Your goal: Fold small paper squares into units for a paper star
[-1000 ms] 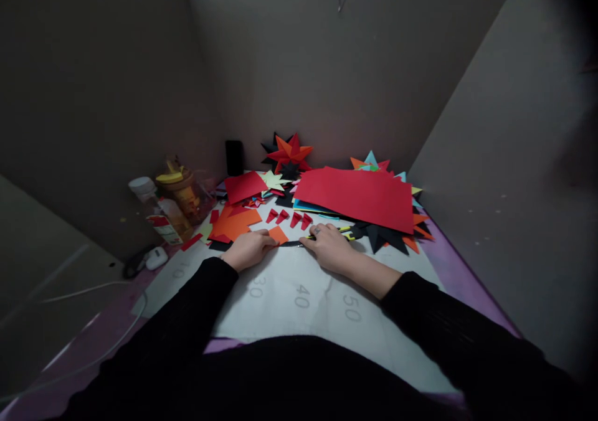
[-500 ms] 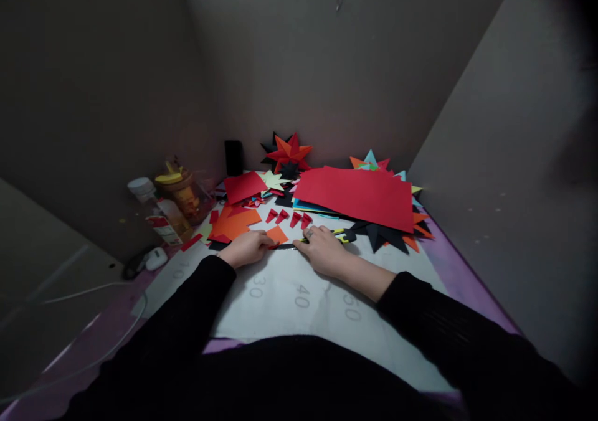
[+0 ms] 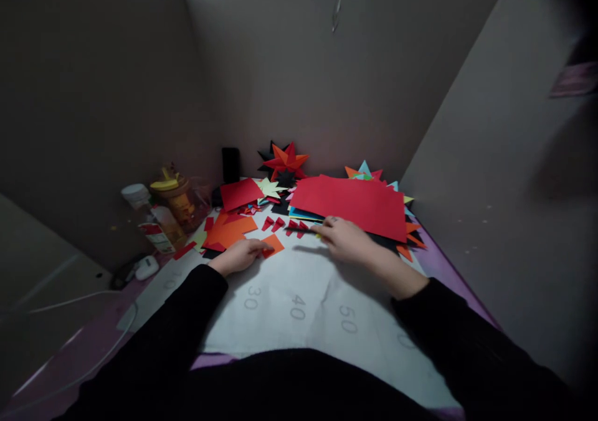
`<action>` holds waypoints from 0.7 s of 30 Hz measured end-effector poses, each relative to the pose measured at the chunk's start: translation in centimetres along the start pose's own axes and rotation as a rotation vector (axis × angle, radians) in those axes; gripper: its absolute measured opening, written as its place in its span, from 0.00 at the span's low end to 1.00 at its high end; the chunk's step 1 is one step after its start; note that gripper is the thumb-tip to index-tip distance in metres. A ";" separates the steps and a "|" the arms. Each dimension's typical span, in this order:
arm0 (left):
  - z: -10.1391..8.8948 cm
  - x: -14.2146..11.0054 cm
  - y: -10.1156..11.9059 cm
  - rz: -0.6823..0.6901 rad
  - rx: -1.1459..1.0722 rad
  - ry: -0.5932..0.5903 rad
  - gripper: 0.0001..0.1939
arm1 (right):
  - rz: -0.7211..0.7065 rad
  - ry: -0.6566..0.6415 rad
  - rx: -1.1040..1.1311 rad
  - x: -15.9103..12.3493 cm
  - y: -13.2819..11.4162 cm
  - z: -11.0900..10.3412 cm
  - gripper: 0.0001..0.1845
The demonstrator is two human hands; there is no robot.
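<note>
My left hand (image 3: 239, 256) lies at the left edge of a small orange paper square (image 3: 275, 245), index finger stretched out onto it. The thumb and other fingers are partly tucked from sight. My right hand (image 3: 343, 239) is closed around a utility knife (image 3: 319, 235), raised a little above the mat; its dark blade points left. Only a bit of its yellow body shows under the fingers. Behind the blade, several small folded red paper pieces (image 3: 279, 223) sit in a row. A white mat (image 3: 275, 321) with printed numbers lies under both hands.
Large red paper sheets (image 3: 350, 200) cover the back right, with folded paper stars (image 3: 286, 159) behind. Orange sheets (image 3: 228, 229) and a red square (image 3: 242, 193) lie at left. A bottle (image 3: 156, 225), a yellow-lidded cup (image 3: 180, 200) and a white cable (image 3: 126, 321) line the left side.
My right hand has lifted the knife off the paper and shifted slightly right and away. My left hand stays by the orange square, its index finger now stretched onto it. The view has tilted slightly.
</note>
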State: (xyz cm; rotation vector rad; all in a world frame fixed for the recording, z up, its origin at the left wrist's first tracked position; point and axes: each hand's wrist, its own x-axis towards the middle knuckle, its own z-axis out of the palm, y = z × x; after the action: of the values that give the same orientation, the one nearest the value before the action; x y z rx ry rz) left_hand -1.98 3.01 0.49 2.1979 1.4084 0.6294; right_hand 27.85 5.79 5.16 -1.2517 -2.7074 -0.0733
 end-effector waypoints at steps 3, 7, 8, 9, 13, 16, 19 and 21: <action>0.3 -0.3 1.0 -0.013 0.170 0.007 0.15 | 0.156 -0.123 -0.016 -0.8 4.3 -0.8 0.22; 1.1 -0.5 2.5 -0.084 0.457 0.060 0.18 | 0.243 -0.372 -0.020 -1.7 7.3 0.0 0.18; 1.3 -0.5 2.7 -0.099 0.474 0.053 0.17 | 0.261 -0.395 -0.025 -1.8 7.5 0.3 0.19; 1.4 -0.4 2.8 -0.107 0.475 0.042 0.15 | 0.272 -0.400 -0.026 -1.8 7.5 0.5 0.20; 1.3 -0.4 2.9 -0.051 0.419 0.011 0.11 | 0.295 -0.377 -0.066 -1.4 6.4 0.5 0.22; 0.8 -0.5 3.1 0.055 0.275 -0.108 0.11 | 0.259 -0.287 -0.130 -1.1 4.9 -0.1 0.19; 0.5 -0.4 3.1 0.008 0.211 -0.038 0.13 | 0.161 -0.188 -0.138 -0.9 2.7 -0.2 0.14; 0.5 -0.1 2.7 -0.134 0.332 0.167 0.14 | 0.092 -0.161 -0.107 -0.7 1.2 0.1 0.12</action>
State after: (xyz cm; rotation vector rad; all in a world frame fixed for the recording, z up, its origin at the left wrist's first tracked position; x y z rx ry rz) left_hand 0.21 1.80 1.70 2.3148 1.8439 0.5767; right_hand 29.21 6.03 4.92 -1.4703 -2.8090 -0.1128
